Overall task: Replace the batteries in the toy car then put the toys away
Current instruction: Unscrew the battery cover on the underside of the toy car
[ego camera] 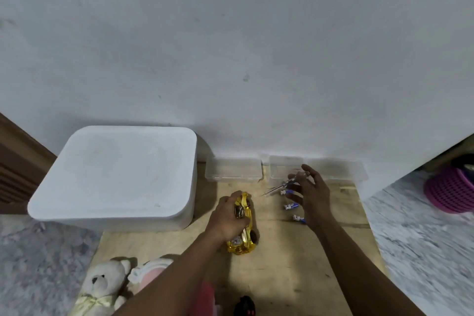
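Nearest, at the bottom edge: a small black toy (245, 305), with a teddy bear (102, 287) to its left on the wooden board (282, 264). Farther in, left hand (229, 215) curled round the yellow toy car (243, 246), long axis running near to far. Just right of the car, three blue batteries (291, 206) in a near-to-far row, beside the right hand (313, 195). Fingers there spread about a screwdriver (282, 185); pinched or merely touched, cannot tell. Probably calls for a short leftward reach from the right, the nearer of the two hands to tool and batteries.
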### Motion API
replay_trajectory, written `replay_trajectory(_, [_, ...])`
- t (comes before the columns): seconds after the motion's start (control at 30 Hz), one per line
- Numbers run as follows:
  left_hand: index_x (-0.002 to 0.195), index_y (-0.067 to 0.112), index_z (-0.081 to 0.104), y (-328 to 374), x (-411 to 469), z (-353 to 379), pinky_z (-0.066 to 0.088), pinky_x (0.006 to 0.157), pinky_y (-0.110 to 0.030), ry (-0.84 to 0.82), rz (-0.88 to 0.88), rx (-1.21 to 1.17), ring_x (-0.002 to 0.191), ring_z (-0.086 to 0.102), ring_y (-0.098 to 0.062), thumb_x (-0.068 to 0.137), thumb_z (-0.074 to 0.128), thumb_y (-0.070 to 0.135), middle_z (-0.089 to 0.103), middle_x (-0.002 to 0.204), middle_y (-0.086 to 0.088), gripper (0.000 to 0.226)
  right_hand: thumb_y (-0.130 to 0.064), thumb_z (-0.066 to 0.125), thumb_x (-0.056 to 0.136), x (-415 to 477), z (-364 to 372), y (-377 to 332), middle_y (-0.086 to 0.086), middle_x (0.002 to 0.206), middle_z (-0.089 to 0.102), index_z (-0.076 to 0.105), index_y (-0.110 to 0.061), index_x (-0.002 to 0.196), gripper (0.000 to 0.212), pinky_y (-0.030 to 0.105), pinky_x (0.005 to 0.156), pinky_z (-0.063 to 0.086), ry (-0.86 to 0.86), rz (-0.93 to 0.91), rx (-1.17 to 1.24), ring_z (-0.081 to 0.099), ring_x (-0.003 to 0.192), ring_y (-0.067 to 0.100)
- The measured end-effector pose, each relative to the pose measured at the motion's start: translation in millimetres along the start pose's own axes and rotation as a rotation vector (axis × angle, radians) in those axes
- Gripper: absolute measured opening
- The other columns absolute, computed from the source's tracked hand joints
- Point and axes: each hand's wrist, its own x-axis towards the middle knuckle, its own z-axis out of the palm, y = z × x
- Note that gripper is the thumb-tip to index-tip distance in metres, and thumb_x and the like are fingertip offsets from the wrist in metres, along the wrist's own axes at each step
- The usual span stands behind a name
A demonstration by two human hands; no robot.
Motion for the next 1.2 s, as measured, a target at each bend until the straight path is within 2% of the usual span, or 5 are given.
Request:
replay_trajectory(0.3, [0.136, 0.065, 0.044, 3, -39, -22, 0.032, 0.120, -0.041, -0.163, 0.098, -0.363, 0.144, 0.031, -0.022, 0.095, 0.050, 0.027, 0.026, 0.159, 0.003, 0.056, 0.000, 0.065, 0.091, -33, 9, -12, 0.020, 0.106, 0.070, 0.056, -0.014, 0.131, 0.044, 0.041, 0.074, 0.060, -0.073, -0.021, 0.034, 0.072, 0.083, 0.028])
replay_trajectory(0.5, [0.117, 0.047, 0.066, 11, -76, -42, 0.041, 0.089, -0.013, -0.144, 0.180, -0.462, 0.127, 0.044, -0.019, 0.089, 0.039, 0.023, 0.041, 0.139, -0.002, 0.045, -0.008, 0.062, 0.095, -64, 24, -25, 0.014, 0.105, 0.073, 0.057, -0.021, 0.130, 0.038, 0.043, 0.079, 0.057, -0.082, -0.040, 0.025, 0.073, 0.085, 0.025])
replay_trajectory(0.73, [0.101, 0.028, 0.057, 14, -116, -59, 0.053, 0.085, -0.039, 0.023, 0.284, -0.669, 0.099, 0.061, -0.018, 0.092, 0.061, 0.033, 0.061, 0.094, 0.015, 0.012, -0.005, 0.064, 0.093, -112, 40, -36, 0.014, 0.112, 0.071, 0.053, -0.020, 0.134, 0.045, 0.032, 0.067, 0.058, -0.167, -0.117, -0.001, 0.074, 0.087, 0.021])
replay_trajectory(0.97, [0.104, 0.035, 0.055, 8, -156, -66, 0.051, 0.078, -0.041, 0.128, 0.292, -0.713, 0.111, 0.057, -0.033, 0.082, 0.051, 0.028, 0.056, 0.117, -0.007, 0.024, -0.002, 0.075, 0.082, -169, 54, -46, 0.009, 0.109, 0.073, 0.048, -0.023, 0.140, 0.067, 0.031, 0.068, 0.058, -0.173, -0.335, -0.110, 0.073, 0.093, 0.024])
replay_trajectory(1.2, [0.094, 0.027, 0.056, -1, -191, -62, 0.041, 0.055, -0.020, 0.169, 0.307, -0.749, 0.081, 0.054, -0.010, 0.075, 0.044, 0.021, 0.055, 0.103, -0.004, 0.023, 0.004, 0.071, 0.085, -211, 54, -49, 0.008, 0.110, 0.074, 0.049, -0.031, 0.133, 0.064, 0.037, 0.072, 0.059, -0.158, -0.446, -0.190, 0.072, 0.099, 0.023])
